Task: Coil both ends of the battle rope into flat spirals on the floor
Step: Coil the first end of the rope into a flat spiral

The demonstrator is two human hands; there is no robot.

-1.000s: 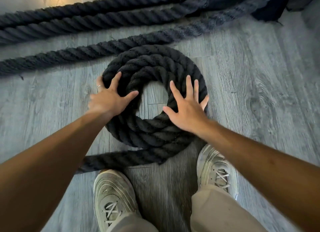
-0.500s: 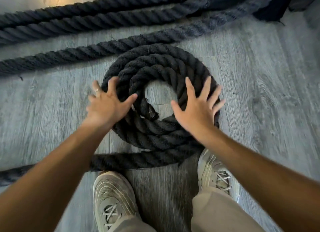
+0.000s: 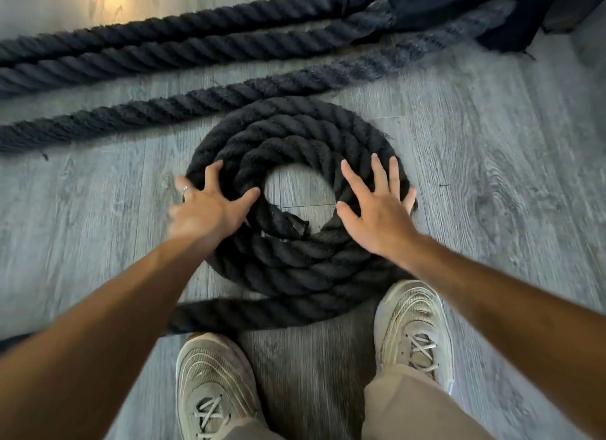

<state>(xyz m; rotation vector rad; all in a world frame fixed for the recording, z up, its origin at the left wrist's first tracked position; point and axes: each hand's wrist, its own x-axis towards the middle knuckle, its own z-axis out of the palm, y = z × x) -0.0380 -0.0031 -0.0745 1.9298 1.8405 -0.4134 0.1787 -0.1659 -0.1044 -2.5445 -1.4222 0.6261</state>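
The battle rope is spread over the grey plank floor, and one end has been wound into a flat spiral of about three turns just ahead of the shoes, with a bare gap left at its centre. The frayed rope tip is seen lying at the inner edge. Straight lengths are laid toward the far edge of the floor, uncoiled; a second spiral is not visible, so roughly half is judged to remain. The left hand and right hand are pressed flat on opposite sides of the coil, fingers spread, nothing gripped.
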